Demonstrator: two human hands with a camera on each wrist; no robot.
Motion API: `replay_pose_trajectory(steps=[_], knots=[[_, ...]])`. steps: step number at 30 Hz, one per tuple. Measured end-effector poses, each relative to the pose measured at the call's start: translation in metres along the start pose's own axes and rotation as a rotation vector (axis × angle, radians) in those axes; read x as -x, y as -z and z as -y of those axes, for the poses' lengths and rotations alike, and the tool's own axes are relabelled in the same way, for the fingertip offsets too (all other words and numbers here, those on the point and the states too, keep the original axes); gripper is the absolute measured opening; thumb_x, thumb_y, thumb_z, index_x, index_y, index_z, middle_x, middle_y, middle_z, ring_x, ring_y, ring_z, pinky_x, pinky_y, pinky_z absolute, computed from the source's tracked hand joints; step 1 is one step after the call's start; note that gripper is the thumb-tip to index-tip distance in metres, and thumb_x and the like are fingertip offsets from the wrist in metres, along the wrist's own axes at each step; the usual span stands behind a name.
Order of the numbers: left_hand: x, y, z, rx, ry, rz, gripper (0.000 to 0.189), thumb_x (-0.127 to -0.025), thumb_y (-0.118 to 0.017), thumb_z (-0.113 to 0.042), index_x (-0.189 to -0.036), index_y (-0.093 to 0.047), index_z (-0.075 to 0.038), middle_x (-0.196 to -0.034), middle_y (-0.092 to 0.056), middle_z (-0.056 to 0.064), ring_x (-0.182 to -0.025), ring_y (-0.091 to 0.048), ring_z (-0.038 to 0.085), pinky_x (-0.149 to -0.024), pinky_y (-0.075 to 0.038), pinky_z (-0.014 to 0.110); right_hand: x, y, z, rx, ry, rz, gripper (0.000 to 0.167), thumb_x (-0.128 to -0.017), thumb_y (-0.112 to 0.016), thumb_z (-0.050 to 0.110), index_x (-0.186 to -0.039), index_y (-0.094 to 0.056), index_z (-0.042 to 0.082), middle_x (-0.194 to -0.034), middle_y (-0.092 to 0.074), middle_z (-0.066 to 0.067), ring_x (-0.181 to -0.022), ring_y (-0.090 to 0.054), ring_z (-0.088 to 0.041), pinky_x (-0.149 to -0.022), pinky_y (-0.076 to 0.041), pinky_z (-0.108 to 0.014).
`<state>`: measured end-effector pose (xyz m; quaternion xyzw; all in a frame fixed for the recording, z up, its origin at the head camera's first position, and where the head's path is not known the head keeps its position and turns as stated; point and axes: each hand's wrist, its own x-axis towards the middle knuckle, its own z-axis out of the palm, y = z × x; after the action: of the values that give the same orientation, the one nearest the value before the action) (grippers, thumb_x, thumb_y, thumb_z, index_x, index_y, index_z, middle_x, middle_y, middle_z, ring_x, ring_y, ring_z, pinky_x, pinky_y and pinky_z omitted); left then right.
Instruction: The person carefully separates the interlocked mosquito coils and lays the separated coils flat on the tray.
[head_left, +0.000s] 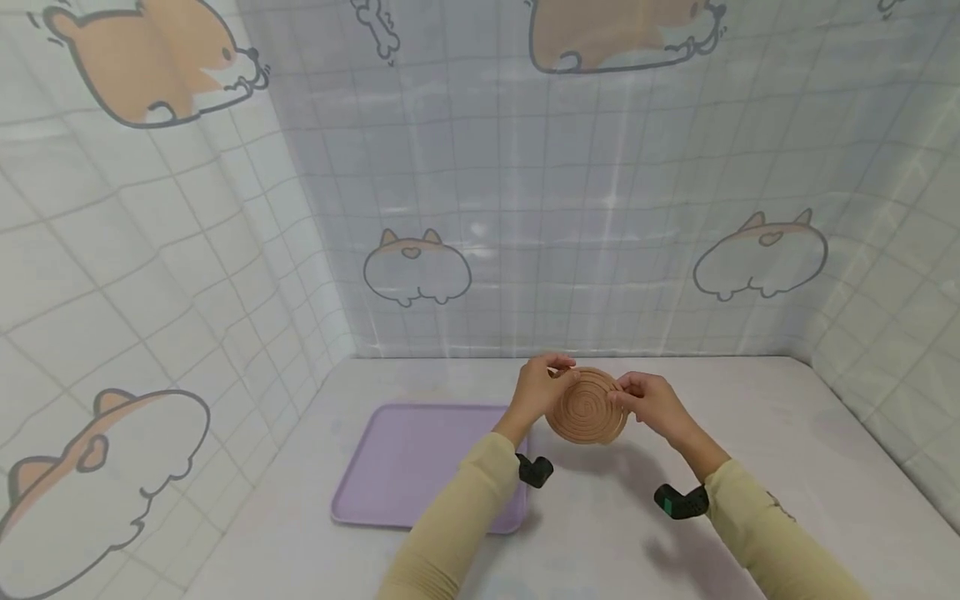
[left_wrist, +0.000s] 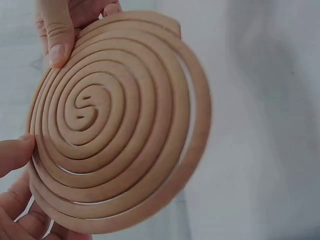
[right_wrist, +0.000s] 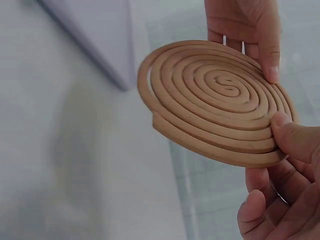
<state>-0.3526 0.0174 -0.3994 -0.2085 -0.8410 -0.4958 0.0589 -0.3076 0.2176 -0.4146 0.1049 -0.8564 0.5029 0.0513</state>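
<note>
A brown mosquito coil (head_left: 587, 408), a flat round of tightly wound spirals, is held up above the white table between both hands. My left hand (head_left: 536, 390) pinches its upper left edge, thumb on the near face. On the opposite edge, my right hand (head_left: 654, 405) pinches it between thumb and fingers. In the left wrist view the coil (left_wrist: 135, 100) faces the camera, with two small slits at its centre and narrow gaps between some outer rings. The right wrist view shows the coil (right_wrist: 200, 95) tilted, its blunt outer end at the lower left.
A shallow lilac tray (head_left: 420, 458) lies on the white table (head_left: 600, 542), left of the coil and partly behind the left forearm. Black wrist devices (head_left: 681, 502) hang at both sleeves. A curtain (head_left: 585, 183) with a grid and dog drawings encloses the table's back and sides.
</note>
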Motion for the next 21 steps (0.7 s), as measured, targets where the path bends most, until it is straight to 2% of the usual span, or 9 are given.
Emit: replay_pose_trajectory(steps=[4, 8, 14, 17, 21], knots=[[0.004, 0.01, -0.008, 0.017, -0.028, -0.036, 0.027, -0.084, -0.069, -0.022, -0.107, -0.067, -0.008, -0.099, -0.066, 0.001, -0.081, -0.056, 0.012, -0.067, -0.048, 0.022, 0.002, 0.002, 0.012, -0.056, 0.001, -0.064, 0.023, -0.087, -0.065, 0.016, -0.093, -0.061, -0.005, -0.071, -0.061, -0.006, -0.06, -0.052, -0.011, -0.048, -0.043, -0.024], [0.01, 0.02, -0.014, 0.05, -0.036, -0.066, 0.032, -0.083, -0.069, -0.026, -0.11, -0.065, -0.01, -0.098, -0.065, 0.003, -0.083, -0.057, 0.013, -0.065, -0.049, 0.022, 0.005, 0.003, 0.024, -0.088, -0.021, -0.127, 0.028, -0.088, -0.064, 0.02, -0.097, -0.061, -0.006, -0.076, -0.064, -0.005, -0.063, -0.055, -0.01, -0.051, -0.046, -0.026], [0.016, 0.031, -0.018, 0.126, -0.01, -0.109, 0.035, -0.081, -0.072, -0.027, -0.11, -0.064, -0.009, -0.098, -0.062, 0.004, -0.083, -0.056, 0.015, -0.062, -0.049, 0.024, 0.008, 0.004, 0.042, -0.155, -0.058, -0.206, 0.037, -0.087, -0.064, 0.027, -0.104, -0.06, -0.006, -0.079, -0.063, -0.001, -0.064, -0.055, -0.008, -0.057, -0.048, -0.026], [0.019, 0.036, -0.021, 0.165, 0.003, -0.136, 0.035, -0.081, -0.072, -0.027, -0.11, -0.063, -0.009, -0.099, -0.061, 0.004, -0.082, -0.055, 0.016, -0.062, -0.048, 0.025, 0.01, 0.004, 0.05, -0.191, -0.048, -0.247, 0.038, -0.088, -0.064, 0.028, -0.103, -0.059, -0.006, -0.076, -0.062, 0.002, -0.061, -0.053, -0.009, -0.058, -0.048, -0.026], [0.024, 0.042, -0.024, 0.264, 0.014, -0.194, 0.032, -0.081, -0.072, -0.023, -0.107, -0.063, -0.008, -0.095, -0.061, 0.006, -0.078, -0.055, 0.015, -0.062, -0.048, 0.024, 0.014, 0.004, 0.058, -0.243, -0.027, -0.28, 0.036, -0.088, -0.064, 0.027, -0.101, -0.059, -0.006, -0.071, -0.06, 0.007, -0.057, -0.052, -0.01, -0.059, -0.046, -0.025]])
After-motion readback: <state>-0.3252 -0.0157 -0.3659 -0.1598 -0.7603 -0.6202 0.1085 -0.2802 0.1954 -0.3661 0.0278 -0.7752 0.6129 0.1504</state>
